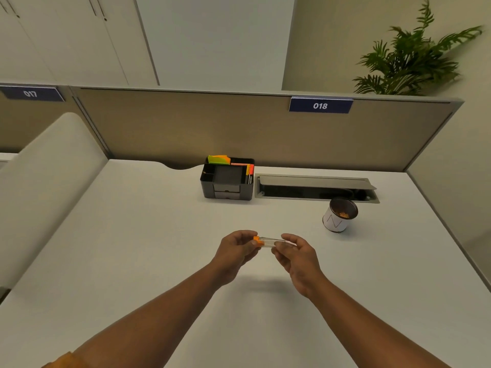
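Observation:
A small clear plastic tube (269, 241) with an orange cap (257, 240) hangs level above the middle of the white desk (148, 235). My left hand (235, 252) pinches the orange capped end. My right hand (296, 254) pinches the clear end from the other side. Both sets of fingers curl round the tube, and its right tip is hidden behind my right fingers. To the right stands a white cup (338, 215) with a dark inside and small orange bits at its bottom.
A black desk organiser (228, 181) with coloured sticky notes stands at the back centre. Beside it lies an open grey cable tray (316, 188). A tan partition (186, 128) labelled 018 closes the back; a plant (409, 57) rises behind it. A pale divider (47, 176) bounds the left.

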`<action>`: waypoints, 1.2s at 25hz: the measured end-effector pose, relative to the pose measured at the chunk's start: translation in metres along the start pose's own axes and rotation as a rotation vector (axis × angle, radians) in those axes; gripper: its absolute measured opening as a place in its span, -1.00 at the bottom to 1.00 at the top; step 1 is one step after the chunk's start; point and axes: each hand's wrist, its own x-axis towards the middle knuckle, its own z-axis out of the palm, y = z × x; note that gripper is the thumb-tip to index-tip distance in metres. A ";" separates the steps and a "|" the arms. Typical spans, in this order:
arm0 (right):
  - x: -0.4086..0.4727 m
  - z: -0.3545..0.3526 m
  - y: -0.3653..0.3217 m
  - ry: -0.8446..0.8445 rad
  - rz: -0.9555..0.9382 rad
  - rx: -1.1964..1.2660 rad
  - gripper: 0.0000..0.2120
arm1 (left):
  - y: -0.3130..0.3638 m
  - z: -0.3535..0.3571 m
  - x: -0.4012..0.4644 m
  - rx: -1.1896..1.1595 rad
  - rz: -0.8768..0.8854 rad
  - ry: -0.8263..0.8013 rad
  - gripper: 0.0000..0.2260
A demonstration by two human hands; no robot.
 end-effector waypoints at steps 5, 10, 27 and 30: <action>-0.002 -0.004 0.001 -0.019 -0.034 -0.064 -0.83 | 0.003 -0.002 -0.003 0.022 0.004 -0.012 -0.81; 0.002 -0.008 -0.007 -0.052 -0.036 -0.113 -0.81 | 0.011 -0.004 -0.001 0.051 0.015 -0.044 -0.79; 0.017 -0.014 -0.014 -0.032 -0.016 -0.234 -0.88 | 0.013 0.008 0.010 0.168 0.034 -0.032 -0.82; 0.021 -0.014 -0.015 -0.052 -0.012 -0.325 -0.87 | 0.008 0.008 0.011 0.152 -0.001 -0.006 -0.84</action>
